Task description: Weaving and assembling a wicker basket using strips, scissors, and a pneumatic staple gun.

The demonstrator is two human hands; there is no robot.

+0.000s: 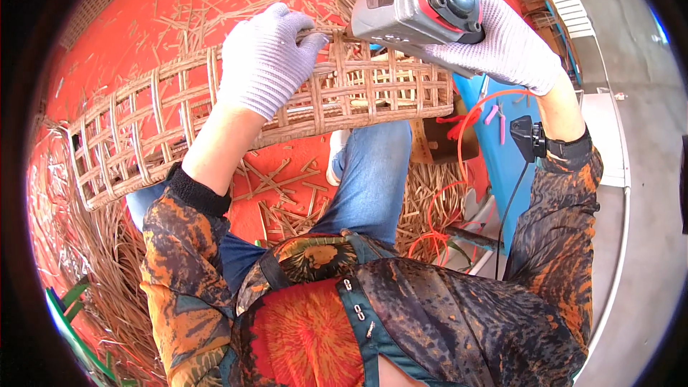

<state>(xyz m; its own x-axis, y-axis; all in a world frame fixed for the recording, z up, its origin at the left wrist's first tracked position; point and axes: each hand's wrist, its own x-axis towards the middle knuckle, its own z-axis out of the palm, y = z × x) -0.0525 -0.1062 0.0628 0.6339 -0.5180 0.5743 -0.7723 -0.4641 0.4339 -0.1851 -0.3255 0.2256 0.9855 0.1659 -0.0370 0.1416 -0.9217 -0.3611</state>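
Observation:
Across my lap lies a long, open-weave frame (337,123) of brown wicker strips. My left hand (264,61), in a white ribbed glove, is closed on its far rim, thumb and fingers pinching the strips there. In my gloved right hand (517,46) is a grey air nailer (401,3) with a black and red end cap. The nailer's narrow nose meets the far rim just right of my left fingertips. My right fingers are partly hidden behind the tool's body.
An orange air hose (464,129) hangs past a blue surface (505,179) on the right. Cut strips (283,179) litter the red floor, with a long bundle (107,251) at left. A brown box (459,145) stands beyond my knee. A black device (527,137) sits on my right wrist.

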